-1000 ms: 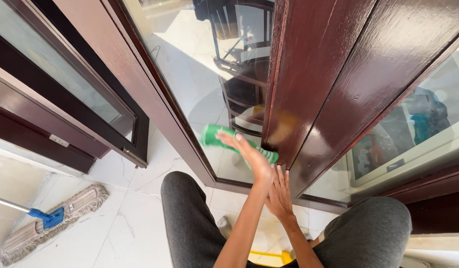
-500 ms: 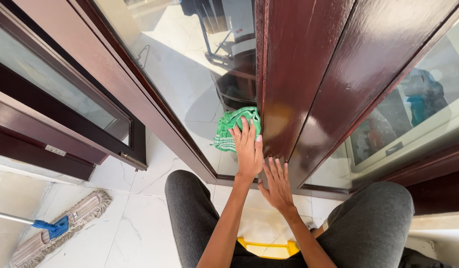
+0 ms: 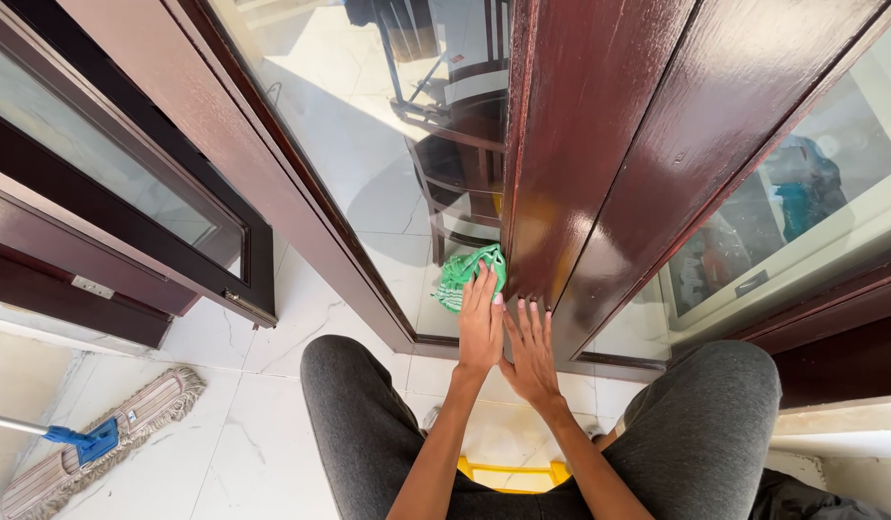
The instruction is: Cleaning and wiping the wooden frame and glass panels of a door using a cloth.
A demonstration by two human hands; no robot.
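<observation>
**Inspection: green cloth against the glass door pane**

Head view, the only 1 supplied. Landmark: the dark red-brown glossy wooden door frame [image 3: 599, 144].

Item: 1 crumpled green fabric cleaning cloth [image 3: 462, 274]. It lies against the clear glass door pane [image 3: 368, 144], touching the left edge of the frame's upright, low down near the bottom rail. Judged light, soft and limp; it should bunch and fold under pressure and slide readily on smooth glass. Not fragile. It is best controlled by a flat palm over its middle, or by gathering a bunched fold.

Left hand [image 3: 481, 323]: just left of the frame's upright, forearm rising from below. Fingers extended and close together, laid flat on the cloth's lower part; pressing it to the glass, not clenched round it.

Right hand [image 3: 530, 351]: at the foot of the frame's upright, just beside the left hand. Fingers spread and flat on the wood, holding nothing.

Surroundings: grey-trousered knees on either side below the frame; a yellow plastic object [image 3: 508, 474] between them, partly hidden; a blue-handled flat dust mop [image 3: 89, 438] well to the left of the frame on the white marble floor [image 3: 243, 443].
</observation>
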